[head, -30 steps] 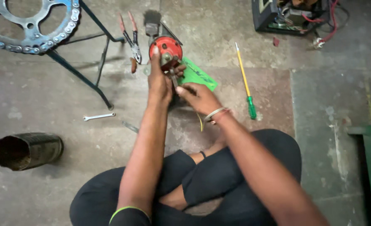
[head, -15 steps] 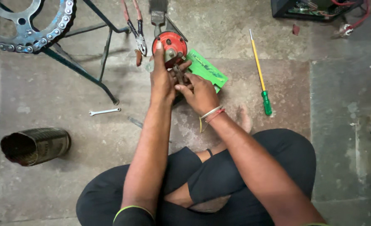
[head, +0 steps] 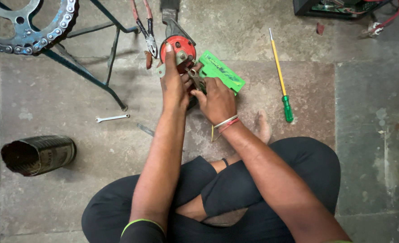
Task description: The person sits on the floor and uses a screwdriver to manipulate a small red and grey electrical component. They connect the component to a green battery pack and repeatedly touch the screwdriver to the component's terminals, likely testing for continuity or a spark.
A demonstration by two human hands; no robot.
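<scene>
Red round part [head: 178,48] being steadied by left hand [head: 174,85]; right hand [head: 217,100] gripping metal tool [head: 196,77], needing firm, square seating.

Both arms extended forward over crossed legs. Left hand [head: 174,85] fingers curled, thumb up. Right hand [head: 217,98] beside it, touching, fingers closed in grip.

Single head-worn camera, looking steeply down, close over hands, lap and stone floor [head: 51,103]
</scene>
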